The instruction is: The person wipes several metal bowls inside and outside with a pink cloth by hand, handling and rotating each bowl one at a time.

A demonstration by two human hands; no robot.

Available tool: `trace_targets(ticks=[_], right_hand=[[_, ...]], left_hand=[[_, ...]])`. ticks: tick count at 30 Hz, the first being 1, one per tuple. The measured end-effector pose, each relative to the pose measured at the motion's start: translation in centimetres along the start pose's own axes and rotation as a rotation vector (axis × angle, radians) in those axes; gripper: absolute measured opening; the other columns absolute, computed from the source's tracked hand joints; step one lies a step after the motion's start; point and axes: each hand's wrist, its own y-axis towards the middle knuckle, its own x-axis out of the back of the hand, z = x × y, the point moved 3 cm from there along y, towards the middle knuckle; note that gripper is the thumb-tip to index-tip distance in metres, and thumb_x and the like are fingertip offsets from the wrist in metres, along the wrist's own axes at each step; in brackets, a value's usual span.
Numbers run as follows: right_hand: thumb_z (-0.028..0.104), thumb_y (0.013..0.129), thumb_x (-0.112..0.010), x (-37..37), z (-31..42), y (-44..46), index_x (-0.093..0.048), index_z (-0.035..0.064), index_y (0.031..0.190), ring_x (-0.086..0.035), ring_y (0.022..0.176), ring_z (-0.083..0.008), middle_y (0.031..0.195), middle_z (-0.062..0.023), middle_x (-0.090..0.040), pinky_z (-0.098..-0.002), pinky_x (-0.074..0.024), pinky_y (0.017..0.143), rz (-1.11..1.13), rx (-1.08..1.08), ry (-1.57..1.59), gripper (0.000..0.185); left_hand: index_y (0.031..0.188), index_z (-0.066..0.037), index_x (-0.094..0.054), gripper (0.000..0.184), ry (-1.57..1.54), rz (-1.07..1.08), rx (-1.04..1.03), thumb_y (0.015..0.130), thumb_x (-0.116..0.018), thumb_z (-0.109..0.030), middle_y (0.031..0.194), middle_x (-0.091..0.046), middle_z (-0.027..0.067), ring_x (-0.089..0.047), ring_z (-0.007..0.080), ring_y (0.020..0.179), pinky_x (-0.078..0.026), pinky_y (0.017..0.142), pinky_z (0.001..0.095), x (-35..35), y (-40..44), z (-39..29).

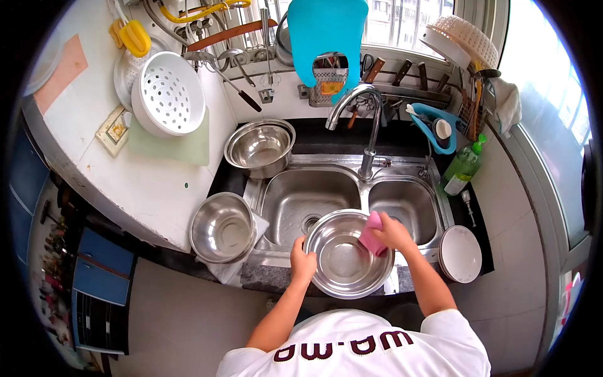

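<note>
A shiny stainless steel bowl (pixel 347 259) is held at the sink's front edge, tilted a little. My left hand (pixel 303 262) grips its left rim, thumb over the edge. At the bowl's upper right, my right hand (pixel 391 232) is closed on a pink cloth (pixel 373 236), which lies against the inner wall. Behind the bowl is the double-basin steel sink (pixel 314 168), its drain partly visible. The tall faucet (pixel 372 135) stands behind, with no water seen coming from it.
Steel bowls (pixel 223 229) sit on a white cloth to the left; more nested bowls (pixel 260 146) stand behind them. To the right are a green soap bottle (pixel 463 168), a blue basket (pixel 447 146) and stacked white plates (pixel 460 254). A white colander (pixel 168 94) hangs at upper left.
</note>
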Motion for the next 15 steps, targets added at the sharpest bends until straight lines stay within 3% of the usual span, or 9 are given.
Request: trace_targets(ticks=[4,9,11,15], right_hand=[[0.029,0.078,-0.059,-1.0,-0.3,-5.2,-0.045,0.0052,0.113,-0.060,0.087,-0.0459,0.090,-0.0286,-0.063,-0.0513,-0.0470,0.076,-0.130,-0.180,0.211,0.045],[0.024,0.077,-0.059,-1.4,-0.4,-6.3,-0.042,0.0054,0.119,-0.060,0.089,-0.0467,0.093,-0.0300,-0.062,-0.0513,-0.0465,0.077,-0.120,-0.211,0.216,0.049],[0.023,0.076,-0.062,-0.7,-0.2,-4.9,-0.044,0.0042,0.123,-0.059,0.093,-0.0453,0.099,-0.0281,-0.062,-0.0478,-0.0473,0.079,-0.083,-0.087,0.216,0.054],[0.020,0.075,-0.065,0.8,1.7,-1.1,-0.048,0.0065,0.123,-0.060,0.095,-0.0416,0.102,-0.0241,-0.063,-0.0456,-0.0477,0.080,-0.014,0.145,0.129,0.053]], left_hand=[[0.110,0.002,-0.056,0.042,-0.037,-0.092,0.010,0.069,-0.049,0.009,0.106,-0.062,0.0160,-0.059,0.0283,0.102,-0.042,0.092,0.0340,0.1,-0.8,0.6],[0.115,0.001,-0.053,0.044,-0.038,-0.032,0.030,0.071,-0.051,0.006,0.112,-0.058,0.0157,-0.056,0.0270,0.108,-0.041,0.095,0.0345,0.7,-0.8,1.1],[0.119,0.001,-0.051,0.045,-0.082,0.011,-0.182,0.074,-0.054,0.004,0.114,-0.057,0.0150,-0.055,0.0257,0.110,-0.040,0.098,0.0344,0.7,-0.2,2.4],[0.122,0.001,-0.050,0.047,-0.081,0.173,-0.247,0.075,-0.057,0.000,0.114,-0.058,0.0154,-0.055,0.0266,0.110,-0.040,0.099,0.0351,1.6,1.7,0.5]])
